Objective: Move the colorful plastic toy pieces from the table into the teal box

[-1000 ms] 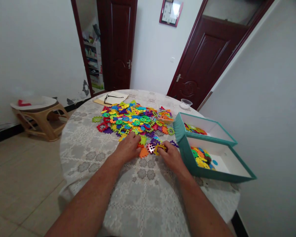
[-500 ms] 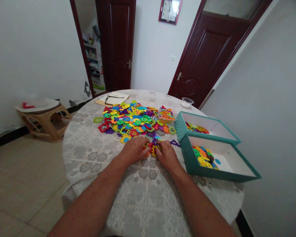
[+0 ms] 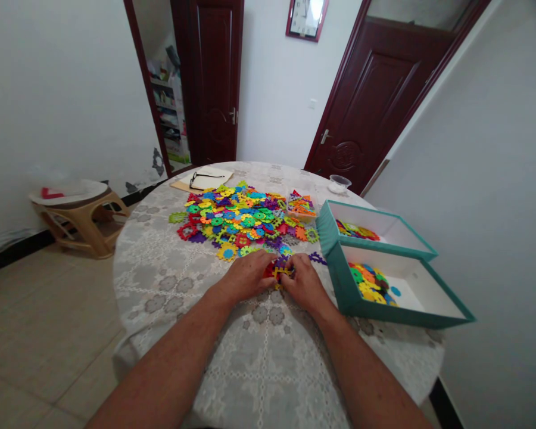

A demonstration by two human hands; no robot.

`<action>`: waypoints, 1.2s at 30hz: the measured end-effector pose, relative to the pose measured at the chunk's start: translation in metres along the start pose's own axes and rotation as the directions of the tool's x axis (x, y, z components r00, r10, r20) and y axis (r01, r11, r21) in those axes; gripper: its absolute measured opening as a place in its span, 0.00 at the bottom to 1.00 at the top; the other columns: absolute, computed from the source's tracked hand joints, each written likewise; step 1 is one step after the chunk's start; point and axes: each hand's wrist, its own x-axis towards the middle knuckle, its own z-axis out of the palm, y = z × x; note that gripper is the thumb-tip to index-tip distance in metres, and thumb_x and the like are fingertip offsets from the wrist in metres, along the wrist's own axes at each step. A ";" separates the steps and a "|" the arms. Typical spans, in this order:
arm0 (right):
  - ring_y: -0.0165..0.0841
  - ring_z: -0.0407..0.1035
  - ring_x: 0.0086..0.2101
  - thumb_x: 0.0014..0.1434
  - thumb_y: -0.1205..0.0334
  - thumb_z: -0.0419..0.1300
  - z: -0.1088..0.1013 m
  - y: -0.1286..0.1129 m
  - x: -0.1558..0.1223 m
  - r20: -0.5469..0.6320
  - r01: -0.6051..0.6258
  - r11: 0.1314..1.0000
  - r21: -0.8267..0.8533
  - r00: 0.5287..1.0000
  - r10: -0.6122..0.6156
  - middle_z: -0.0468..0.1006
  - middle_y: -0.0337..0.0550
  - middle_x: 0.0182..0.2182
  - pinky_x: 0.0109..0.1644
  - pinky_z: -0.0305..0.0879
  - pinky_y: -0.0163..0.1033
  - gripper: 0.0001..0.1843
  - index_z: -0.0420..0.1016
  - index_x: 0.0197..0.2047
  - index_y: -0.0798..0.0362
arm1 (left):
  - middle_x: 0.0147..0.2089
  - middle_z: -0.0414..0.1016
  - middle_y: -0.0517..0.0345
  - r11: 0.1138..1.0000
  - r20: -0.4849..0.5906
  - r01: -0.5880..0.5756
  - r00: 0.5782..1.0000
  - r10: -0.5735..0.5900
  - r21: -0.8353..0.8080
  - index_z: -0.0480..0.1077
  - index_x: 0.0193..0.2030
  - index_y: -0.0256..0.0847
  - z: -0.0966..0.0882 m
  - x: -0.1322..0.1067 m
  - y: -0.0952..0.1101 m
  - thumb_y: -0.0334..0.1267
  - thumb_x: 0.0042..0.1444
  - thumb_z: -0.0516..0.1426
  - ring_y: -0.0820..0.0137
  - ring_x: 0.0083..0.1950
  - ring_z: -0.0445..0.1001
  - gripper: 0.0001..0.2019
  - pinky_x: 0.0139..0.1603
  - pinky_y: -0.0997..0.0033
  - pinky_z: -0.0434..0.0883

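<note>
My left hand (image 3: 251, 276) is closed on the left side of a small cluster of interlocking plastic pieces (image 3: 280, 272), red, yellow and purple. From the right, my right hand (image 3: 302, 280) pinches the same cluster, its fingers curled round the edge. The fingers hide much of the cluster, so its full shape does not show. Just beyond the hands lies a large heap of colourful plastic pieces (image 3: 241, 214), some round and notched, others square frames. One purple piece (image 3: 317, 258) rests on the cloth right of my right hand.
A teal box (image 3: 402, 319) with two compartments stands at the right, holding more pieces. Behind the heap are a clear tub (image 3: 301, 215) of pieces, a small clear bowl (image 3: 339, 185), and glasses (image 3: 205, 177) on paper. A patterned cloth (image 3: 161, 339) covers the round table.
Both hands stay on the cluster. My left fingers have shifted slightly right and closer to the right hand, and the cluster has turned a little between them.
</note>
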 end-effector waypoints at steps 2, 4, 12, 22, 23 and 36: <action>0.38 0.67 0.43 0.53 0.69 0.61 0.000 -0.002 -0.001 -0.014 0.003 1.000 0.027 1.000 -0.003 0.67 0.42 0.41 0.51 0.66 0.42 0.09 0.67 0.36 0.49 | 0.65 0.73 0.50 1.000 -0.012 -0.002 1.000 0.002 -0.001 0.66 0.67 0.49 0.001 0.000 -0.001 0.45 0.61 0.62 0.56 0.66 0.71 0.28 0.67 0.59 0.68; 0.38 0.67 0.44 0.53 0.69 0.62 -0.001 -0.006 -0.003 -0.010 0.024 0.998 0.060 1.000 -0.024 0.67 0.42 0.43 0.53 0.67 0.43 0.09 0.67 0.36 0.48 | 0.65 0.73 0.49 1.000 -0.026 -0.007 1.000 0.007 -0.014 0.66 0.67 0.48 0.002 0.001 -0.002 0.44 0.62 0.61 0.56 0.66 0.71 0.27 0.67 0.59 0.68; 0.40 0.68 0.50 0.58 0.67 0.63 -0.006 -0.019 -0.004 -0.033 0.137 0.978 0.155 0.991 -0.133 0.67 0.45 0.48 0.56 0.69 0.46 0.11 0.69 0.44 0.47 | 0.58 0.77 0.51 0.961 -0.157 -0.004 0.987 -0.041 -0.276 0.69 0.65 0.45 -0.005 0.005 0.005 0.36 0.59 0.60 0.63 0.52 0.77 0.26 0.56 0.62 0.74; 0.38 0.72 0.48 0.63 0.65 0.59 -0.009 -0.021 -0.006 -0.083 0.169 0.955 0.244 0.985 -0.154 0.70 0.48 0.54 0.51 0.73 0.43 0.23 0.69 0.61 0.46 | 0.35 0.77 0.61 0.883 -0.161 0.063 0.975 -0.155 -0.465 0.74 0.46 0.41 -0.010 0.007 0.004 0.38 0.58 0.58 0.70 0.34 0.71 0.10 0.36 0.70 0.67; 0.38 0.72 0.48 0.63 0.65 0.58 -0.009 -0.018 -0.005 -0.108 0.147 0.961 0.235 0.986 -0.124 0.71 0.48 0.54 0.51 0.73 0.43 0.22 0.69 0.61 0.47 | 0.35 0.76 0.61 0.879 -0.207 0.077 0.959 -0.194 -0.470 0.73 0.48 0.41 -0.010 0.008 0.002 0.39 0.58 0.58 0.70 0.34 0.71 0.12 0.36 0.70 0.68; 0.43 0.69 0.56 0.61 0.63 0.62 -0.006 -0.003 -0.008 0.223 0.139 0.984 -0.108 0.968 -0.112 0.73 0.53 0.56 0.62 0.66 0.47 0.29 0.70 0.65 0.51 | 0.36 0.73 0.60 0.860 -0.390 0.229 0.817 -0.425 -0.456 0.69 0.63 0.39 -0.012 0.009 -0.008 0.35 0.61 0.54 0.70 0.33 0.69 0.23 0.37 0.70 0.65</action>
